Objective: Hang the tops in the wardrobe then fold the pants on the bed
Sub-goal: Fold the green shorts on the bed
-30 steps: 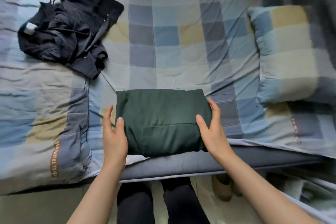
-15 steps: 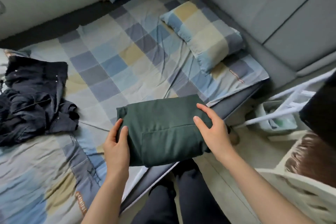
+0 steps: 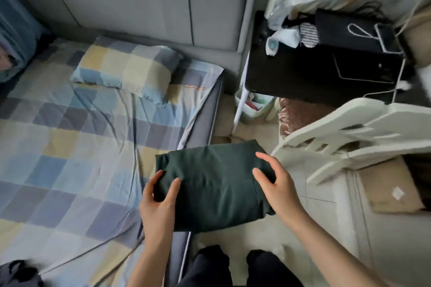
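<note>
The left hand [image 3: 158, 200] grips the left end of the folded green pants [image 3: 214, 184], thumb on top and the other fingers curled over the edge. The right hand [image 3: 277, 184] holds the right end, its thumb and fingers curved around the fabric. Between the two hands the pants hang as a compact rectangle, raised off the bed [image 3: 70, 158] and poised over its right edge, partly above the floor [image 3: 321, 235]. The person's dark-clad legs [image 3: 233, 268] show below. On the checked sheet a matching pillow [image 3: 126, 70] lies near the grey headboard [image 3: 140, 2]. A dark garment [image 3: 18, 272] peeks in at the lower left corner. To the right stand a white chair [image 3: 363, 133] and a black table [image 3: 326, 70] with clutter on it.
</note>
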